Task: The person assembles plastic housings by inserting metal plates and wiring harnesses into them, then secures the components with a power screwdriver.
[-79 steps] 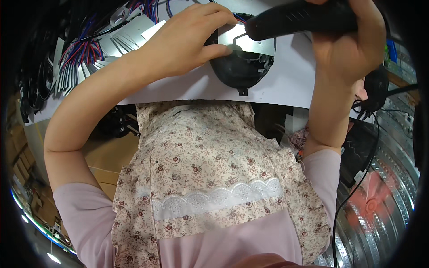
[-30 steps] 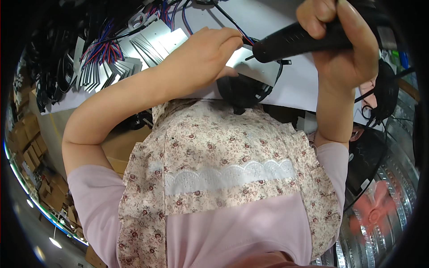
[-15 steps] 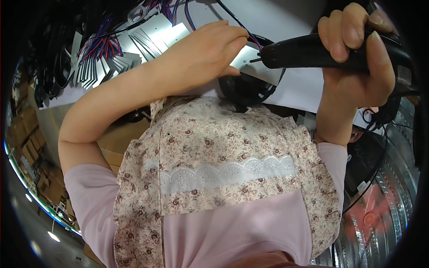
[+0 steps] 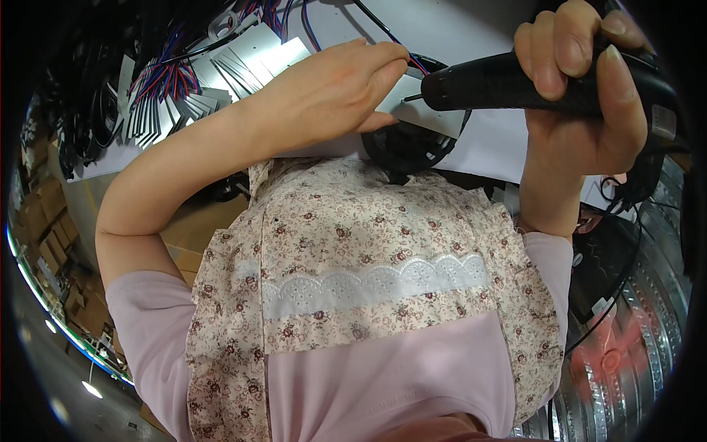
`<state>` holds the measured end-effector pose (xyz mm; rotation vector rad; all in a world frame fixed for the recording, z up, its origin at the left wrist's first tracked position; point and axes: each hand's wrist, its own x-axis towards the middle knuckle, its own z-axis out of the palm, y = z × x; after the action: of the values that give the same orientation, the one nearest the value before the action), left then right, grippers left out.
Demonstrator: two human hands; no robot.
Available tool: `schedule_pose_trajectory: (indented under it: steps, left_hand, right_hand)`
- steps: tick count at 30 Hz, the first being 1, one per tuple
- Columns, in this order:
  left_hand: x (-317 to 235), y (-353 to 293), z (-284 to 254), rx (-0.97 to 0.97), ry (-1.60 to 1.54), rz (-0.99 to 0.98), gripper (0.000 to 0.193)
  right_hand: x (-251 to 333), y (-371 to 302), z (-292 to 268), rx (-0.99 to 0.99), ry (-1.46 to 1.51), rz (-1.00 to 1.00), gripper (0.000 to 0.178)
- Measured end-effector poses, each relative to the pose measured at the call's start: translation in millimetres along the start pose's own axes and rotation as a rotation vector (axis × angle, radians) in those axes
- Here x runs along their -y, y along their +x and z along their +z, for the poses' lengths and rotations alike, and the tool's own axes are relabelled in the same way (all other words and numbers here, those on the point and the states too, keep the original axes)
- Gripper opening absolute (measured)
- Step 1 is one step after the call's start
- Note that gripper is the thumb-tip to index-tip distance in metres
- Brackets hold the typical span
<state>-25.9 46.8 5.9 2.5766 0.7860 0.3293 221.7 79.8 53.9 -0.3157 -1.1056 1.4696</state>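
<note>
My right hand [image 4: 578, 136] is wrapped round a black power screwdriver [image 4: 482, 82], which lies nearly level and points left. Its thin bit [image 4: 412, 98] meets a small fastener on a silvery metal plate [image 4: 434, 119]. The plate lies over a round black part [image 4: 412, 151] close to the apron. My left hand [image 4: 331, 92] grips the plate's left end, thumb on the near side and fingers bent on the far side; the fingertips are partly hidden. Red and blue wires [image 4: 418, 66] run out behind the screwdriver tip.
Several silvery plates [image 4: 166, 118] with red and blue wires [image 4: 173, 72] stand fanned out at the left of the white table [image 4: 486, 151]. Black cables [image 4: 103, 118] are heaped at the far left. At the right, a cord [image 4: 626, 272] hangs past a ribbed metal surface [image 4: 589, 398].
The screwdriver and my right hand have shifted slightly left, and the bit has come onto the fastener on the plate. My left hand has stayed nearly still.
</note>
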Motion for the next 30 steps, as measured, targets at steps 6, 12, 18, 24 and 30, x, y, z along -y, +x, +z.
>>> schedule_pose_trajectory:
  steps: [6, 12, 18, 24, 30]
  left_hand:
    - [1, -1, 3, -0.033, 0.010, 0.003, 0.059]
    - [1, -1, 3, -0.057, -0.088, -0.012, 0.061]
    - [-6, -2, -2, -0.058, -0.155, -0.031, 0.045]
    - [-2, -5, 2, -0.038, -0.119, -0.043, 0.041]
    - [-3, -3, -6, -0.250, -0.216, -0.038, 0.053]
  right_hand:
    - [0, 1, 6, -0.036, -0.058, 0.036, 0.033]
    - [7, 16, 33, -0.008, -0.193, 0.047, 0.035]
    - [-7, 30, 45, 0.296, -0.126, -0.006, 0.033]
    - [-12, 26, 50, 0.132, -0.094, 0.084, 0.029]
    - [64, 17, 14, 0.188, 0.002, 0.014, 0.019]
